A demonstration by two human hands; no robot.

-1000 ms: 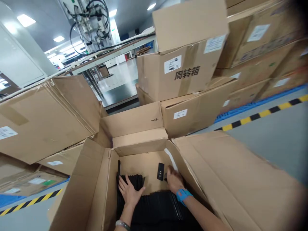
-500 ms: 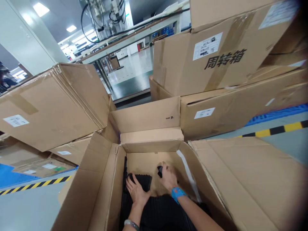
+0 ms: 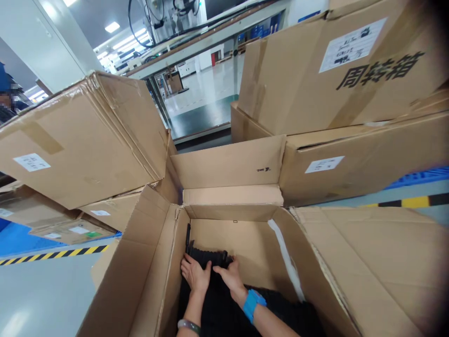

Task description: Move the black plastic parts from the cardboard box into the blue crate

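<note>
Both my hands reach down into a large open cardboard box (image 3: 351,262). My left hand (image 3: 194,275) lies flat with fingers spread on a row of thin black parts (image 3: 210,256) stacked on edge at the box's far left. Beside it, my right hand (image 3: 229,276), with a blue band on the wrist, rests on the same row, its fingers curled over the row's right end. More black parts (image 3: 291,313) fill the near half of the box under my forearms. I cannot make out whether the right hand holds anything.
Closed cardboard boxes (image 3: 80,140) are piled on the left and a printed box stack (image 3: 343,84) rises on the right. Behind stands a workbench frame (image 3: 196,42). Yellow-black floor tape (image 3: 52,255) and a blue pallet edge (image 3: 417,177) border the grey floor.
My right hand has left the small black piece by the box's back wall and moved left beside the left hand on the black row. The view has tilted closer to the box.
</note>
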